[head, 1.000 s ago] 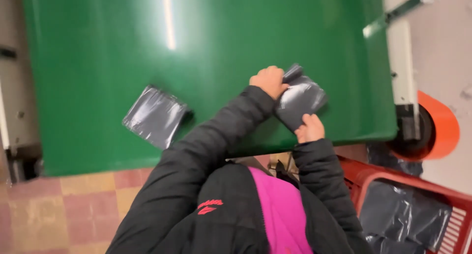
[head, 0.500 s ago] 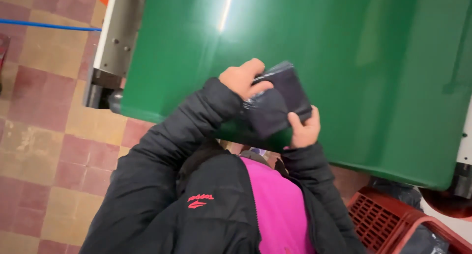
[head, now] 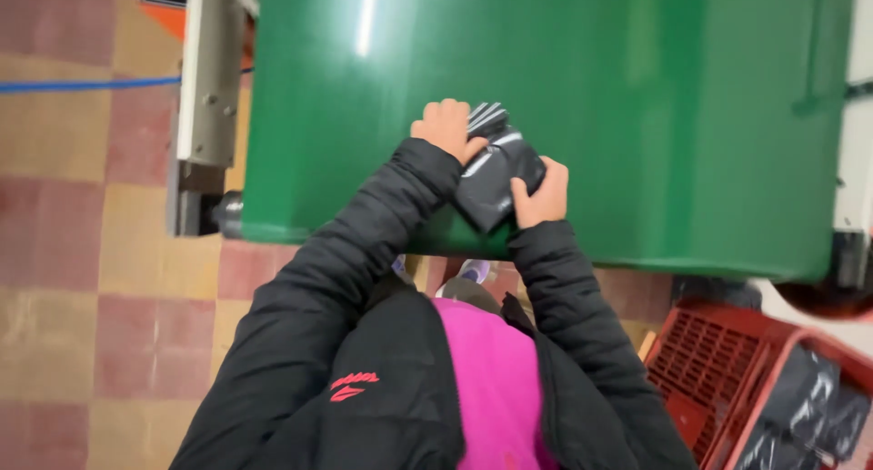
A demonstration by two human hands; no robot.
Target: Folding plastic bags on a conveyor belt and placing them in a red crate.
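Both hands — left hand (head: 446, 127), right hand (head: 543, 194) — grip a glossy, crinkled dark-grey plastic pouch (head: 496, 173) over the smooth green table (head: 637, 115).

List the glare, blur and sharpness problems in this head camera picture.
Head view: a white glare streak runs down the green table; the red crate and the floor look soft; the left hand, right hand and the dark grey bag between them are fairly sharp.

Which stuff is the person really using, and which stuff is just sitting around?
In use:
- left hand and right hand, both gripping
- the dark grey plastic bag
- the shiny green table under it

Just sitting around:
- red plastic crate holding dark bags
- blue cable on the floor
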